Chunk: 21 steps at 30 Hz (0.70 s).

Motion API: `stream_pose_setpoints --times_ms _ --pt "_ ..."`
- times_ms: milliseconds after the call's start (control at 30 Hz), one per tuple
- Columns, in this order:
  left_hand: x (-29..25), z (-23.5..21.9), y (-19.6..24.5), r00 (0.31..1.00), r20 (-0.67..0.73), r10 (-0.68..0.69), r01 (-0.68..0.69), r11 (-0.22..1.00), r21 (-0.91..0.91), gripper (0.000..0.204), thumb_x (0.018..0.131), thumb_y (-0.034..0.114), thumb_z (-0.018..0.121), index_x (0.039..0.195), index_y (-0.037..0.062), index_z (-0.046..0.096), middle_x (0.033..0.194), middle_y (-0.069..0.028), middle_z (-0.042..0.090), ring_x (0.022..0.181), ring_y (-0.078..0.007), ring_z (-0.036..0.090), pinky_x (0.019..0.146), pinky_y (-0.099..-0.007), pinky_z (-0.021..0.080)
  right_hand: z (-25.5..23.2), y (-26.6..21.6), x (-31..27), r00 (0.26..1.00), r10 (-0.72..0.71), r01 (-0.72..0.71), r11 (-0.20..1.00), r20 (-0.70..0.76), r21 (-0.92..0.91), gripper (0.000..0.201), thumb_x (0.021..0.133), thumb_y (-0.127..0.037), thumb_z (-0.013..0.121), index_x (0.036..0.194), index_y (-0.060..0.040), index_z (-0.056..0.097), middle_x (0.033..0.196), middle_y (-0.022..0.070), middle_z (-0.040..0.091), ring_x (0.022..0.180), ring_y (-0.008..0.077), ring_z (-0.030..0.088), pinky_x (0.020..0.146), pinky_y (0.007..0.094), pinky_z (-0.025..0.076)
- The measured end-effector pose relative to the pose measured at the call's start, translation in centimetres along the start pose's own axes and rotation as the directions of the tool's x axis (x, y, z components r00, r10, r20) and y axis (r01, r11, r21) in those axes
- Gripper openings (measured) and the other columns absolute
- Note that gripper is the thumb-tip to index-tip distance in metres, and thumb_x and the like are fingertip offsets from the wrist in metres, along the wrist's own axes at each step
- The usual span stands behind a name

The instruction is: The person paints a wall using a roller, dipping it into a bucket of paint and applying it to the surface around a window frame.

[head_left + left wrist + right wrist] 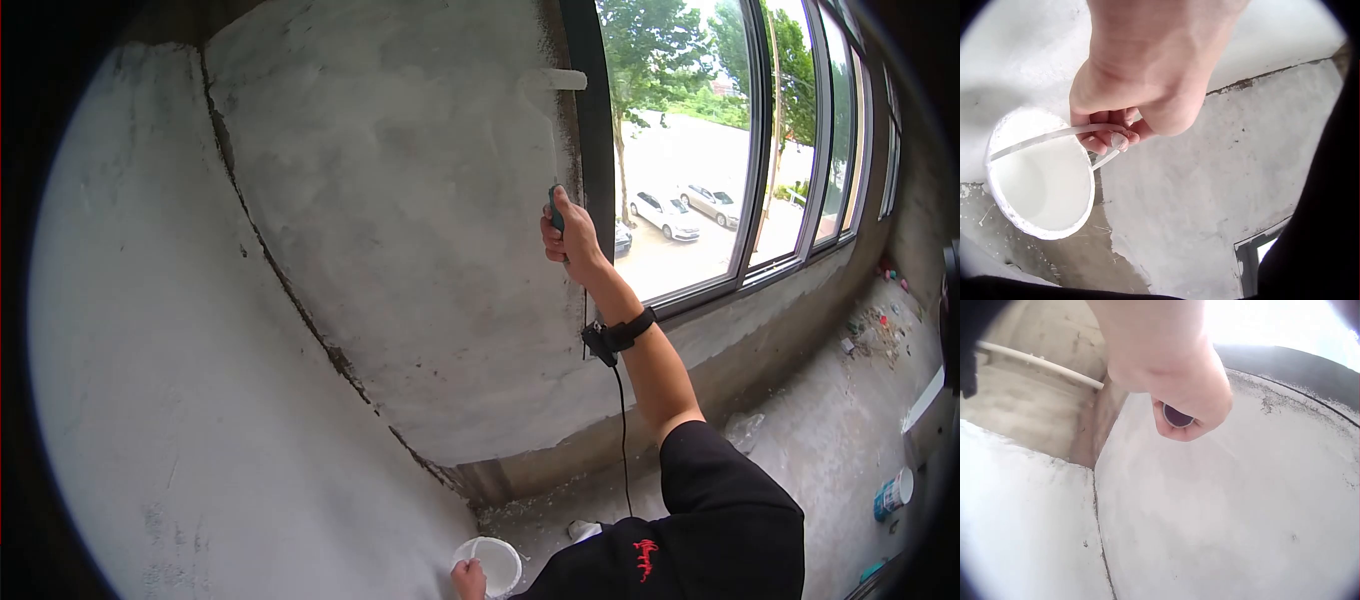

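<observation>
With the arm stretched up, my right hand (pixel 577 240) grips the dark green handle of a paint roller (pixel 565 80). The white roller head lies against the wall (pixel 420 200), right beside the dark window frame. In the right wrist view the round butt of the handle (pixel 1178 416) shows between curled fingers; the roller head is hidden there. Low down, my left hand (pixel 467 580) holds a white bucket (pixel 515 562) by its thin white bail (pixel 1054 135). The bucket hangs tilted in the left wrist view, its inside coated white. White smears mark a fingertip (pixel 1119 141).
The window (pixel 680 170) borders the painted wall on the right, with a sill below. A cracked corner joint (pixel 290 290) separates the two walls. A cable runs from the right wrist strap (pixel 630 330). On the floor lie rubble (pixel 880 335) and a tipped container (pixel 893 495).
</observation>
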<state>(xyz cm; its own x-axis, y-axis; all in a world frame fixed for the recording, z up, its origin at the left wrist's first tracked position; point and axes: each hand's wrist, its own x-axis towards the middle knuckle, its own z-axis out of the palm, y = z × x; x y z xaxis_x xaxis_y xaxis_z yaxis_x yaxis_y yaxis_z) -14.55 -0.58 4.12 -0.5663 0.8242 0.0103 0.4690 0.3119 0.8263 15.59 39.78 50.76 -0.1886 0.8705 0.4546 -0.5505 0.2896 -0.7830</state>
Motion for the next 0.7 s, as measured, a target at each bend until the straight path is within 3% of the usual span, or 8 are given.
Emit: stream_pose_setpoints --times_ms 33,100,300,400,533,600,700 --pt "0.1 0.1 -0.2 1.0 0.0 -0.004 0.004 1.0 0.0 0.03 0.087 0.022 0.051 0.082 -0.0055 0.061 0.077 -0.0265 0.063 0.063 -0.0358 0.057 0.06 -0.0483 0.042 0.0 0.0 0.0 1.0 -0.007 0.007 1.0 -0.001 -0.001 0.045 0.096 -0.055 0.043 0.082 -0.0122 0.04 0.059 -0.0049 0.032 0.047 0.0059 0.026 0.04 0.0225 0.022" --pt "0.6 0.3 -0.5 0.971 -0.003 -0.24 0.23 0.934 -0.273 0.021 0.08 0.013 0.062 0.067 -0.0023 0.058 0.052 -0.0069 0.054 0.045 -0.0151 0.052 0.043 -0.0329 0.04 -0.7 1.2 -1.1 1.0 0.008 -0.008 1.0 0.008 0.006 0.046 0.095 -0.056 0.044 0.082 -0.0117 0.04 0.059 -0.0048 0.032 0.047 0.0058 0.027 0.04 0.0222 0.022" --pt "0.8 0.9 -2.3 0.963 -0.012 -0.268 0.259 0.94 -0.223 0.018 0.08 0.012 0.061 0.068 -0.0019 0.059 0.053 -0.0053 0.053 0.044 -0.0136 0.05 0.042 -0.0306 0.039 -4.1 10.9 -9.3 0.978 0.193 -0.194 0.981 -0.081 -0.01 0.049 0.094 -0.057 0.044 0.078 -0.0114 0.041 0.057 -0.0037 0.035 0.043 0.0063 0.026 0.038 0.0225 0.02" --pt "0.6 -0.1 0.4 0.977 0.004 -0.212 0.21 0.965 -0.158 0.019 0.08 0.011 0.061 0.067 -0.0019 0.059 0.053 -0.0046 0.053 0.044 -0.0131 0.049 0.041 -0.0303 0.037 -5.8 15.9 -15.1 0.935 0.328 -0.331 0.944 -0.136 0.0 0.048 0.095 -0.056 0.043 0.078 -0.0111 0.042 0.055 -0.0039 0.034 0.043 0.0062 0.028 0.037 0.0227 0.021" --pt "1.3 0.3 0.0 0.982 0.025 -0.188 0.189 0.96 -0.206 0.02 0.081 0.012 0.061 0.067 -0.0022 0.058 0.053 -0.0049 0.053 0.044 -0.0131 0.048 0.041 -0.0307 0.037 -8.4 21.8 -22.2 0.881 0.435 -0.448 0.893 -0.187 -0.031 0.048 0.095 -0.057 0.043 0.077 -0.0122 0.042 0.055 -0.0037 0.035 0.043 0.0068 0.029 0.038 0.0239 0.024" --pt "1.3 0.1 0.1 0.969 0.05 -0.241 0.246 0.95 -0.193 0.022 0.08 0.011 0.062 0.065 -0.0045 0.056 0.054 -0.0079 0.055 0.051 -0.0146 0.05 0.048 -0.0346 0.039 -9.3 23.9 -25.1 0.809 0.532 -0.561 0.826 -0.248 -0.059 0.049 0.095 -0.057 0.042 0.076 -0.0119 0.042 0.055 -0.0037 0.034 0.044 0.0076 0.031 0.039 0.0253 0.027" --pt "1.7 0.8 0.4 0.974 0.055 -0.219 0.226 0.956 -0.19 0.02 0.08 0.01 0.062 0.067 -0.005 0.058 0.054 -0.0094 0.056 0.05 -0.0157 0.052 0.049 -0.0342 0.04 -10.5 26.0 -28.4 0.733 0.638 -0.656 0.755 -0.235 0.0 0.05 0.095 -0.058 0.041 0.076 -0.0118 0.041 0.055 -0.0034 0.035 0.045 0.008 0.032 0.039 0.0255 0.027"
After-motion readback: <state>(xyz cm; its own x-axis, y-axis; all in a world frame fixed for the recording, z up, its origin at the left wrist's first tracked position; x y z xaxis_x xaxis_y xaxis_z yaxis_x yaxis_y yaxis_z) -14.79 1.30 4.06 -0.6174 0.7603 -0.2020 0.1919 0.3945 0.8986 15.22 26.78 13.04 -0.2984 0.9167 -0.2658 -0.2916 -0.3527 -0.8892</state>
